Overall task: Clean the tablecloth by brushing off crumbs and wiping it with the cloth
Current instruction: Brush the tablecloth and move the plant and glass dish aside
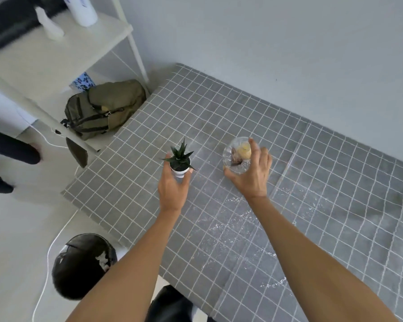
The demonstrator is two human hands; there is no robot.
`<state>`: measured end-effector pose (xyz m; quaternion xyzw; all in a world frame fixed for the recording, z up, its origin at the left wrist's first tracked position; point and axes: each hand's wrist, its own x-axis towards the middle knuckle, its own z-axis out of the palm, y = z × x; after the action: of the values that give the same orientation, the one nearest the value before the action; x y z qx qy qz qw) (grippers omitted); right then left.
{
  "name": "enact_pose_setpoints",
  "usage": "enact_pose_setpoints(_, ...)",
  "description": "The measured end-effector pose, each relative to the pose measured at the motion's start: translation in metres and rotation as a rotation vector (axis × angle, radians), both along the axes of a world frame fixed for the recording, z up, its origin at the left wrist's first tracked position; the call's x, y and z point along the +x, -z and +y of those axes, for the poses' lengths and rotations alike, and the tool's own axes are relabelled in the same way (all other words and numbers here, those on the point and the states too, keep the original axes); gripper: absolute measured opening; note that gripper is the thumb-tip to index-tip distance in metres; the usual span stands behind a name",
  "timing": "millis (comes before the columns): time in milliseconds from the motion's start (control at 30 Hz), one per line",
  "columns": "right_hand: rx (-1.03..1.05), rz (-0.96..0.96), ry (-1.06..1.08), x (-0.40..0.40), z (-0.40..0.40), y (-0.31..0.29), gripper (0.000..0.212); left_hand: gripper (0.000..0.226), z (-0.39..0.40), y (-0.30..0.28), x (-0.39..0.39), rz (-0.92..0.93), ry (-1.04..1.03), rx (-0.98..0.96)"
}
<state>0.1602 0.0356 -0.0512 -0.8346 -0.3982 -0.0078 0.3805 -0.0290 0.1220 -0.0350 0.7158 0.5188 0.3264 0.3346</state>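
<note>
1. Tablecloth (242, 112): grey fabric with a thin white grid, draped over the worktop and hanging off the near-left edge. Fold creases run across the right half.
2. White crumbs (230, 225) are scattered in loose streaks over the cloth's middle and near-right area. A darker smudgy patch sits toward the right edge.
3. Our left hand (173, 189): grip clamped on the small white pot of a spiky dark-green succulent (180, 159), fingers curled round the pot's sides. We cannot tell whether the pot touches the cloth.
4. Our right hand (251, 173): grip wrapped over a clear ribbed glass bowl (236, 155), thumb on the near rim, fingers on the far side. Inside is something yellow and something brown; too blurred to identify.
5. Left of the worktop: white shelf unit (56, 56), olive fabric backpack (105, 108) on its lower shelf.
6. Floor at near left: round bin with glossy black liner (79, 266), white cable beside it.
</note>
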Motion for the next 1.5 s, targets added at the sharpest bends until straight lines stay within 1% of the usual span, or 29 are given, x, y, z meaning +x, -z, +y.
enact_pose_setpoints(133, 0.005, 0.025, -0.083, -0.021, 0.046, 0.003, 0.093, 0.062, 0.022, 0.000, -0.026, -0.001, -0.089, -0.022)
enact_pose_setpoints(300, 0.000, 0.027, -0.186, -0.048, 0.100, 0.008, 0.095, 0.057, 0.050, 0.001, -0.045, 0.014, -0.209, -0.013)
enact_pose_setpoints(467, 0.013, 0.013, -0.284, -0.067, 0.148, 0.014, 0.094, 0.057, 0.076, 0.010, -0.053, -0.013, -0.218, -0.021)
enact_pose_setpoints(600, -0.029, 0.045, -0.332, -0.077, 0.176, 0.021, 0.096, 0.054, 0.086, 0.014, -0.052, 0.001, -0.260, -0.014)
enact_pose_setpoints(733, -0.080, 0.033, -0.372, -0.077, 0.196, 0.026, 0.098, 0.051, 0.095, 0.019, -0.052, -0.015, -0.291, -0.036)
enact_pose_setpoints(933, -0.148, 0.073, -0.385, -0.074, 0.205, 0.024, 0.099, 0.065, 0.106, 0.029, -0.049, -0.012, -0.263, -0.044)
enact_pose_setpoints(1133, -0.217, 0.031, -0.447, -0.068, 0.200, 0.021, 0.099, 0.063, 0.106, 0.030, -0.047, -0.008, -0.252, -0.017)
enact_pose_setpoints(1300, -0.322, -0.006, -0.476, -0.065, 0.195, 0.012, 0.100, 0.064, 0.106, 0.028, -0.048, 0.014, -0.243, -0.041)
enact_pose_setpoints(1500, -0.444, -0.047, -0.510, -0.060, 0.192, 0.005, 0.101, 0.080, 0.107, 0.022, -0.052, 0.029, -0.172, -0.077)
